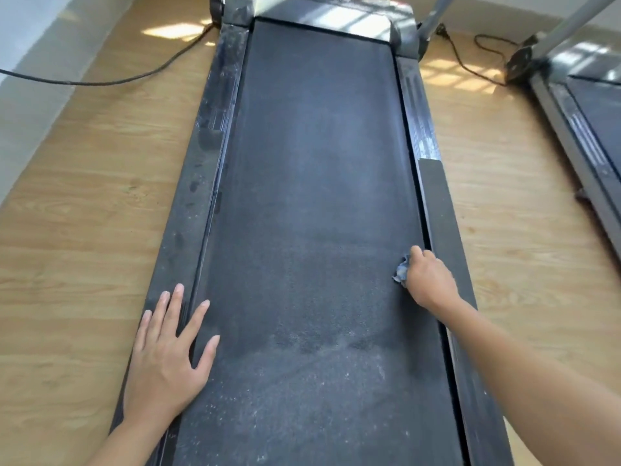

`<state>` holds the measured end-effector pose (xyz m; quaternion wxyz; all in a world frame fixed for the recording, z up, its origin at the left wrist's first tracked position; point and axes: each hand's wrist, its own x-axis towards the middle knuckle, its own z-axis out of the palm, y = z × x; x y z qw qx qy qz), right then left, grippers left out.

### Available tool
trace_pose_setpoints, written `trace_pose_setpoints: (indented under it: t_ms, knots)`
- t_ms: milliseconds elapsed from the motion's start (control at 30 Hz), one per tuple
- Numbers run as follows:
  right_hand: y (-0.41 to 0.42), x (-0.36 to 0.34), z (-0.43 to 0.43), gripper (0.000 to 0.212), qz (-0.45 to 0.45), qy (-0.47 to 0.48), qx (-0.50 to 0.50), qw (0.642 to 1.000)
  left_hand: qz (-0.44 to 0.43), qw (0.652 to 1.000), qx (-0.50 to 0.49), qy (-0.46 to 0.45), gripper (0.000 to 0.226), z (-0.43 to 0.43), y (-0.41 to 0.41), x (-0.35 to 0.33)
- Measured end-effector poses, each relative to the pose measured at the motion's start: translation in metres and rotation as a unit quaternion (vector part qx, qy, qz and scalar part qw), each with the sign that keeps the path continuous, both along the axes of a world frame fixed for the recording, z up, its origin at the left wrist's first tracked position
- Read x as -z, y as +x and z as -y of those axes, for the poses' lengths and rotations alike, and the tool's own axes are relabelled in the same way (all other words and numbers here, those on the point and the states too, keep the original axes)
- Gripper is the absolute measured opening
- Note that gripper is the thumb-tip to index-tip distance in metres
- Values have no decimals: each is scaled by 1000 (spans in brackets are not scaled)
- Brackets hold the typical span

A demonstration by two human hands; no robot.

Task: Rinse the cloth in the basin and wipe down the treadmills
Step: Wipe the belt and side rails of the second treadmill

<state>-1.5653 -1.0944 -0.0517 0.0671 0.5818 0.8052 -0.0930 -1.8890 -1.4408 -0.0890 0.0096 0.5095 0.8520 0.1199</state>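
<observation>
1. Blue cloth (402, 269) sits bunched in the right hand (428, 280), fingers curled round it, at the right edge of the treadmill belt (312, 196).
2. Left hand (168, 351) lies flat, fingers spread, across the left side rail (188, 210) and the belt edge, holding nothing.
3. Risk: the belt may slide under the leaning left palm.
4. Risk: such a small wad could miss strips of the dusty belt, or snag in the gap beside the right rail (440, 203).
</observation>
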Motion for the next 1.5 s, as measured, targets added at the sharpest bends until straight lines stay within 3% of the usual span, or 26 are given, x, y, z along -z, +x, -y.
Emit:
trace_pose_setpoints:
  t_ms: [67,200,300,433,533,633,733,967,1100,1233,1333,1500]
  knots:
    - [9,-1,3,7,3,6,1,1000,-2,1000,-1,-2,70,-2,2,0]
    - [-46,6,24,10,-82,12,-9,997,4,1000,0,6,68,-4,6,-3]
    - [-140,16,50,21,-100,-4,-112,989,9,1000,-5,7,66,-5,5,-4]
    - [-272,9,112,19,-88,-12,-241,967,3,1000,-4,6,64,-4,2,-3]
    - [-312,6,155,19,-61,0,-303,951,2,1000,-6,-8,64,1,-3,-1]
    - [-288,4,168,25,-49,-12,-350,935,0,1000,0,-4,65,5,-4,-1]
    - [-218,4,150,23,-50,-20,-331,942,5,1000,4,2,67,4,-2,-3]
    - [6,7,31,8,-8,2,-32,999,3,1000,3,5,67,-2,1,-5]
    - [20,9,34,11,13,-9,33,999,7,1000,-2,-4,67,-2,4,-6]
    - [-34,12,62,6,-38,19,-14,999,9,1000,-3,2,65,-3,5,-8]
    - [-121,7,80,9,-79,31,-134,987,12,1000,-7,7,64,-3,4,-6]
    - [-279,9,139,20,-54,-6,-295,954,13,999,-21,27,76,0,-1,0]
